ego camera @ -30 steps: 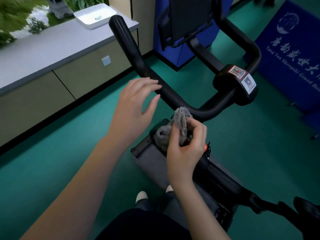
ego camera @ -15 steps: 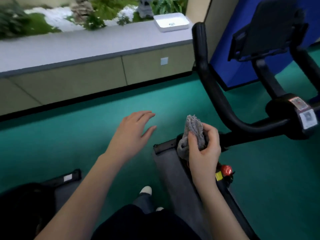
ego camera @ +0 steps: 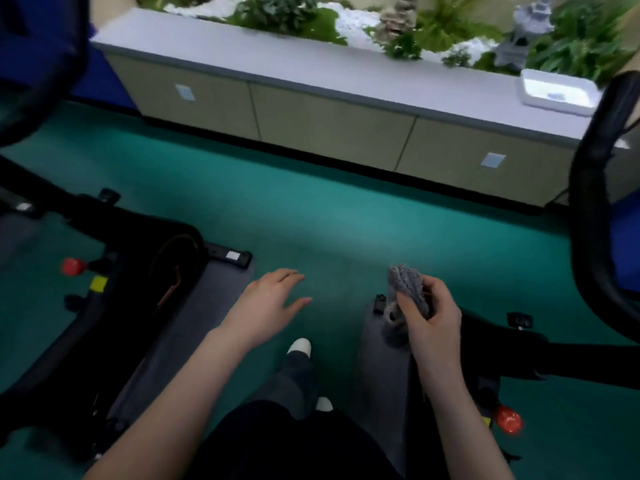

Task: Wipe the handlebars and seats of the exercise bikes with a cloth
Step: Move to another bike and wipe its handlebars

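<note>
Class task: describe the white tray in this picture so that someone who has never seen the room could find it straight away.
Start at the long grey countertop running across the back above the beige cabinets, with the planted rock garden behind it. Follow it to its right end, beside the black handlebar. The white tray lies there: shallow, rectangular, the only loose item on the counter.

a teal floor runs up to a long row of beige cabinets under a pale grey surface. a white tray sits on the surface's right end. behind lie green plants, white gravel and a small stone lantern. a blue panel stands at right.
</note>
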### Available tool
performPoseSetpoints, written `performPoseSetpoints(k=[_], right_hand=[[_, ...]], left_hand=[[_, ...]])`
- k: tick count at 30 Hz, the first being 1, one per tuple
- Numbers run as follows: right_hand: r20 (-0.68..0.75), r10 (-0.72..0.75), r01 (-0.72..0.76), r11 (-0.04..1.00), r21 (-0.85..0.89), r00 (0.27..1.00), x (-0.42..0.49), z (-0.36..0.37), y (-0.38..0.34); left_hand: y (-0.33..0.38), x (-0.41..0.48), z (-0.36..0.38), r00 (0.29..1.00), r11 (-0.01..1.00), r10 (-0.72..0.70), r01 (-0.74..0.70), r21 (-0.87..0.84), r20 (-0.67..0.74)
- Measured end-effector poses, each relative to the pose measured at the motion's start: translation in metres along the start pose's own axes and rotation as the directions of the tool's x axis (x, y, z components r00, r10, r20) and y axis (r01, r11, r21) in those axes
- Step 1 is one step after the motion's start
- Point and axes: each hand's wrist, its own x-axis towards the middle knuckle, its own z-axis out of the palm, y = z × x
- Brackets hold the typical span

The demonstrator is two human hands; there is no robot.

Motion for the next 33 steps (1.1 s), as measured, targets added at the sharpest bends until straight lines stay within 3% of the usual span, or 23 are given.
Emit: performPoseSetpoints(k=[6, 14, 25, 33], right_hand=[[0.258, -0.024, 0.030, 0.999, -0.020, 0.966, -0.011, 0.036, -0.006], [0.455, -0.040, 0.071, 0.996, -0.050, 0.890, -0.030, 0.107, -0.023], [0.616, -0.053, 0.150, 0.983, -0.107, 0.786, -0.105, 0.269, -0.068], [0.574, -0.062, 0.142, 0.985, -0.095, 0.817, -0.146, 0.366, -0.098]], left_hand=[[-0.050, -0.063, 0.000, 0.973, 0.973, -0.229, 0.228, -0.019, -0.032], [-0.116, -0.124, -0.016, 0.882, 0.888, -0.458, 0.449, -0.095, -0.114], [-0.262, -0.213, -0.037, 0.788, 0.794, -0.600, 0.564, -0.226, -0.142], [-0.359, -0.236, -0.068, 0.791, 0.794, -0.593, 0.543, -0.274, -0.150]])
